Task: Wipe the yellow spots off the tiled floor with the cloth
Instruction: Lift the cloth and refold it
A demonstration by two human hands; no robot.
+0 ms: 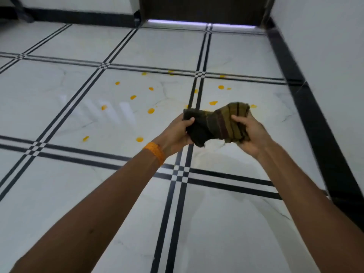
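Note:
A dark olive striped cloth is bunched up in the air above the floor, gripped from both ends. My left hand clasps its darker left end; an orange band circles that wrist. My right hand holds the striped right end from below. Several yellow spots dot the glossy white tiled floor ahead of and to the left of the cloth, some near the black grout lines. Part of the spotted area lies hidden behind the cloth.
Black double lines cross the white tiles in a grid. A black skirting runs along the white wall on the right. A dark door with a strip of light under it stands at the far end.

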